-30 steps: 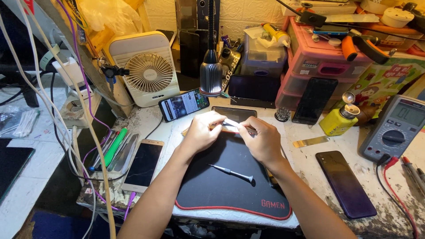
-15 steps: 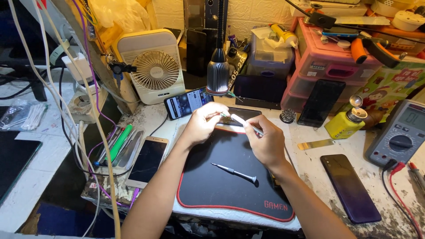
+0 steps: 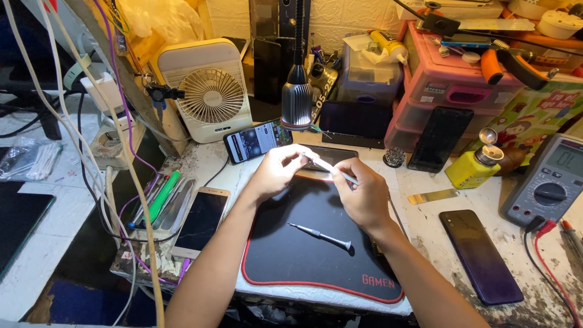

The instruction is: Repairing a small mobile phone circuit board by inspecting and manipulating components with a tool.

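White tool (image 3: 331, 167) pinched between left hand (image 3: 276, 172) and right hand (image 3: 362, 194), fingers closed on it, held above black mat (image 3: 285, 249), screwdriver (image 3: 320, 236) left lying on mat, phone (image 3: 257, 140) propped behind

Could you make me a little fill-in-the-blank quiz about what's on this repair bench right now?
1. Both hands, left hand and right hand, hold a thin white ____ above the mat.
2. A small screwdriver lies on the ____ mat with red edging.
3. The white fan stands to the ____ of the lamp.
4. The squat bottle is ____ in colour.

Missing words: tool; black; left; yellow
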